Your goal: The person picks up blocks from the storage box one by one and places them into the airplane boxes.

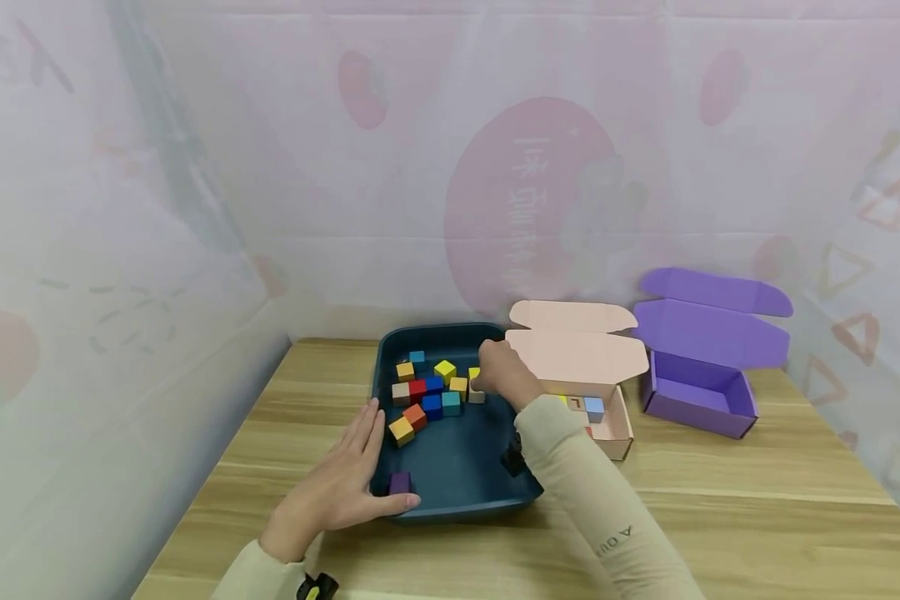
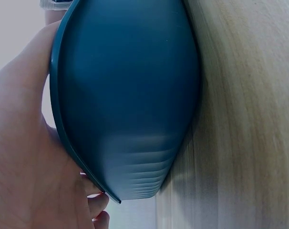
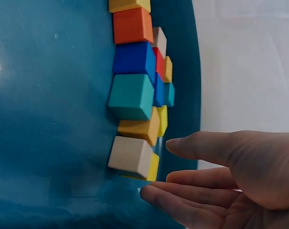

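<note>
A dark teal tray (image 1: 457, 467) holds several coloured cubes. My left hand (image 1: 337, 487) rests on its left rim with straight fingers, the thumb over the near corner by a purple cube (image 1: 400, 483). In the left wrist view, the palm (image 2: 30, 143) lies along the tray's outer edge. Over the tray's right side, my right hand (image 1: 508, 371) reaches toward a yellow cube (image 3: 154, 168) and a pale wooden cube (image 3: 130, 155). Its thumb and fingers stand apart near the yellow cube in the right wrist view, with nothing gripped.
To the right, a pale pink box (image 1: 622, 429) with its lid raised contains several cubes, partly hidden by the right sleeve. Beyond it stands a purple box (image 1: 693, 412), also with a raised lid. Printed cloth (image 1: 390, 208) hangs behind the wooden table (image 1: 757, 517).
</note>
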`<action>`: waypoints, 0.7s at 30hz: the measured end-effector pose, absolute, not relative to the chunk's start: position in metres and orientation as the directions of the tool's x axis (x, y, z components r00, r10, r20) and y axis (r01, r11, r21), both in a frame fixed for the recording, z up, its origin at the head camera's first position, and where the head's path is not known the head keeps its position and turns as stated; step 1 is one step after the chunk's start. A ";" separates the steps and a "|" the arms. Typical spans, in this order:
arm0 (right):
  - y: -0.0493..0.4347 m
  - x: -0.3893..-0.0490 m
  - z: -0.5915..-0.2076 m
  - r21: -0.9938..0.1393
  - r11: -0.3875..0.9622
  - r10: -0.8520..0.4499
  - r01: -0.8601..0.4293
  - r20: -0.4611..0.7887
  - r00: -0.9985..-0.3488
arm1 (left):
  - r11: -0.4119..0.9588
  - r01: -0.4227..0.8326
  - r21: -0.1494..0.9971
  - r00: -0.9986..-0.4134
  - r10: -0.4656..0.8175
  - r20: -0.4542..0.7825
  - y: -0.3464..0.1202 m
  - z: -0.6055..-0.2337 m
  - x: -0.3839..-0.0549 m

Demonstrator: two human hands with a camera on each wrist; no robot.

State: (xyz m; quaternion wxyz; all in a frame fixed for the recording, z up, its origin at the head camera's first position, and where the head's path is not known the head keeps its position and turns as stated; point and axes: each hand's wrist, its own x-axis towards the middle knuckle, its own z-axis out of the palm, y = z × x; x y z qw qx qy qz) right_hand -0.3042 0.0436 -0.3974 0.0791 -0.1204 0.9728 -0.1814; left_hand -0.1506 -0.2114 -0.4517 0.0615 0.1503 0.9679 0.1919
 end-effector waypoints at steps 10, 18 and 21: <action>0.042 -0.309 -0.410 -0.376 0.915 -0.211 -0.148 -0.131 -0.969 | 0.878 0.286 0.384 -0.943 0.328 -0.047 -0.209 -0.453 -0.151; 0.039 -0.310 -0.418 -0.381 0.912 -0.198 -0.152 -0.086 -0.976 | 0.880 0.279 0.384 -0.946 0.322 -0.050 -0.209 -0.453 -0.150; 0.038 -0.310 -0.419 -0.386 0.910 -0.189 -0.150 -0.066 -0.980 | 0.881 0.276 0.384 -0.946 0.320 -0.056 -0.208 -0.453 -0.150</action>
